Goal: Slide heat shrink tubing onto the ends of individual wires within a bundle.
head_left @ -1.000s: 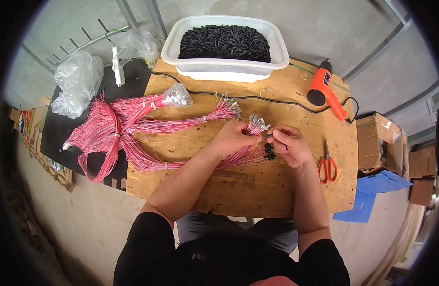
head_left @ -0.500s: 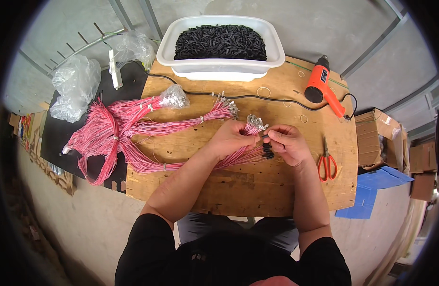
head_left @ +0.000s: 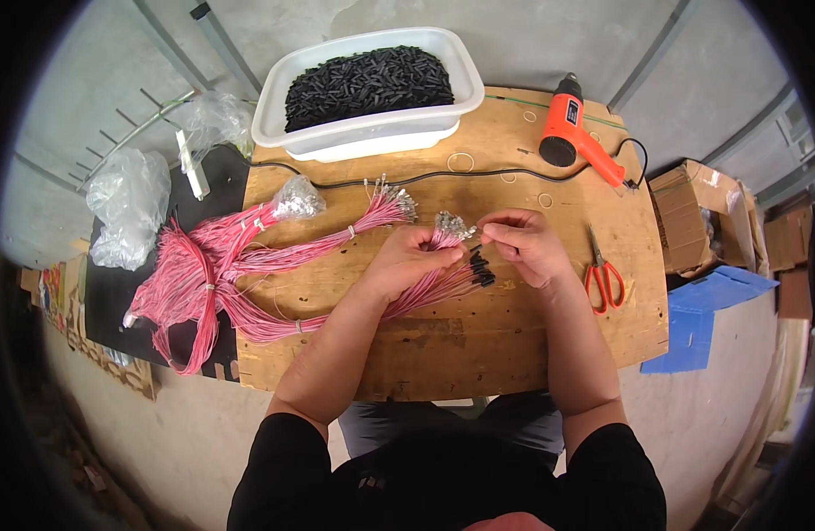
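My left hand (head_left: pixel 404 262) is closed round a bundle of pink wires (head_left: pixel 418 294), whose silver metal terminals (head_left: pixel 451 226) stick out past the thumb. Just right of those terminals, my right hand (head_left: pixel 529 248) pinches with thumb and forefinger at the tip of one wire. What lies between these fingertips is too small to make out. Below the hands, several wires of the bundle end in black sleeves (head_left: pixel 481 268), fanned over the wood. Two more pink wire bundles (head_left: pixel 372 215) lie to the left, one with its end wrapped in a clear bag (head_left: pixel 298 198).
At the back stands a white tub (head_left: pixel 467 75) full of short black tubes (head_left: pixel 372 88). An orange heat gun (head_left: pixel 564 124) and its black cable (head_left: pixel 407 175) lie behind my hands. Red-handled scissors (head_left: pixel 605 285) rest at right, near a cardboard box (head_left: pixel 691 208). Plastic bags (head_left: pixel 128 208) sit at left.
The whole view has shifted and turned slightly. My right fingers have moved from beside the bundle, where they held a small dark piece, up to the terminal tips. My left hand keeps its grip.
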A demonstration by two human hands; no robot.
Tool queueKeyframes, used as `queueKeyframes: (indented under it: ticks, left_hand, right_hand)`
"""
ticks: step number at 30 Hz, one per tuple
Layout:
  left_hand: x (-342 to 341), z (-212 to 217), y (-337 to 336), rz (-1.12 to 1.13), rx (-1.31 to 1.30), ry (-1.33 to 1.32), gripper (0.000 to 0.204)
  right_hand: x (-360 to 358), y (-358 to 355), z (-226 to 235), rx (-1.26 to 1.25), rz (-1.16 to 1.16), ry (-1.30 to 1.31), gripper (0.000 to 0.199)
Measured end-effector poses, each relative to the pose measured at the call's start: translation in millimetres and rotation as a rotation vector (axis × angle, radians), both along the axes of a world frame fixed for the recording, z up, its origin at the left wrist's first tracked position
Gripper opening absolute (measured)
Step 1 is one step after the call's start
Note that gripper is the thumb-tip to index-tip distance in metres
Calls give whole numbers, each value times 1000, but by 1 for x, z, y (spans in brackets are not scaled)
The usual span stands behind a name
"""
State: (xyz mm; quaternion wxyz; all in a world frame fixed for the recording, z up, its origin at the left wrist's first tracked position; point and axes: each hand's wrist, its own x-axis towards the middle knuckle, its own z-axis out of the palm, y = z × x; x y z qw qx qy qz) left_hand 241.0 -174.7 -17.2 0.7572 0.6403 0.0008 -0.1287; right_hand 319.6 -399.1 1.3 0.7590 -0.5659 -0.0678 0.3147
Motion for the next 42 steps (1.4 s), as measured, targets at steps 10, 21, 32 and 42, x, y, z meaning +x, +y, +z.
queueKeyframes:
  ticks: [10, 21, 32, 42]
  left_hand:
    - [-1, 5, 0, 12, -100, 93, 25]
    - [-1, -2, 1, -53, 120, -11, 20]
    - [-3, 5, -2, -10, -138, 48, 19]
    - [1, -1, 1, -59, 209, -68, 14]
  right_hand:
    - [-8, 9, -5, -87, 52, -88, 19]
    - [-9, 16, -12, -60, -54, -146, 14]
    - [-13, 17, -12, -76, 100, -204, 20]
    - [-14, 18, -11, -177, 47, -225, 15]
